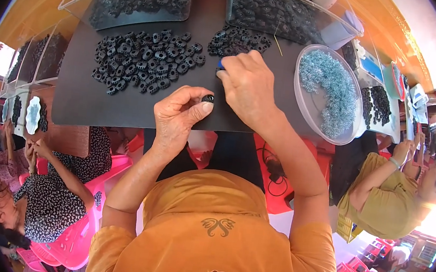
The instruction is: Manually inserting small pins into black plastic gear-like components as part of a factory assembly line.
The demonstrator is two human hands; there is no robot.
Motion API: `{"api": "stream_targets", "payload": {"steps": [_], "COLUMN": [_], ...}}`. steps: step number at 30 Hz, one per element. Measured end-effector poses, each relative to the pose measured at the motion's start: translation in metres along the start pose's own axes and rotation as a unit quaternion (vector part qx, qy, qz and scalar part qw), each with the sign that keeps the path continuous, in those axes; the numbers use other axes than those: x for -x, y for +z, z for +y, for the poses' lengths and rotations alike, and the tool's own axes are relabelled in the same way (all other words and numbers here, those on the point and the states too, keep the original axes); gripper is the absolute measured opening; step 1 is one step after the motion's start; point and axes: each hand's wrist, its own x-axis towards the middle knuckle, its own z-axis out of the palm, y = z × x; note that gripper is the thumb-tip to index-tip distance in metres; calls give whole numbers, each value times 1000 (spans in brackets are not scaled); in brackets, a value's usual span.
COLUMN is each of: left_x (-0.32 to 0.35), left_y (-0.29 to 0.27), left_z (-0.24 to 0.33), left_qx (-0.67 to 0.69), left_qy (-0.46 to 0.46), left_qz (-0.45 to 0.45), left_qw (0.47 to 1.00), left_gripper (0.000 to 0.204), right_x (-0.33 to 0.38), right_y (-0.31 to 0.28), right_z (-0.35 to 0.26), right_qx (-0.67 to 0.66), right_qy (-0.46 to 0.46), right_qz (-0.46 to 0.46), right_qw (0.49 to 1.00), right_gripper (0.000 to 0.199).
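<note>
My left hand [181,112] pinches a small black plastic piece [208,98] between thumb and fingertip, just over the table's near part. My right hand [249,84] is closed a little farther off and to the right, above the dark table [126,110]. A small blue-ended thing [220,64] shows at its fingertips; the fingers hide the rest. Left of my hands lies a wide pile of similar black pieces [146,61]. Beyond my right hand is a smaller pile of black pieces [230,37].
Two clear bins, a left bin [141,3] and a right bin [272,10], hold black pieces at the back. A round clear tray [305,100] holds pale bluish springs [332,89]. A thin yellowish stick [278,45] lies nearby. Other people sit at both sides.
</note>
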Motion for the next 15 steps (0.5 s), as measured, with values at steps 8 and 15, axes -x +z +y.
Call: {"api": "stream_targets", "payload": {"steps": [8, 15], "left_x": [0, 0], "left_y": [-1, -2], "left_z": [-3, -4], "left_qx": [-14, -24], "left_qy": [27, 43], "left_qz": [-8, -12], "left_qw": [1000, 999], "left_gripper": [18, 19], "right_x": [-13, -13], "right_y": [15, 18], "right_z": [-3, 0], "right_qx": [142, 105], "right_qy": [-76, -83], "right_qz": [-97, -121], "right_qw": [982, 983], "right_gripper": [16, 14]}}
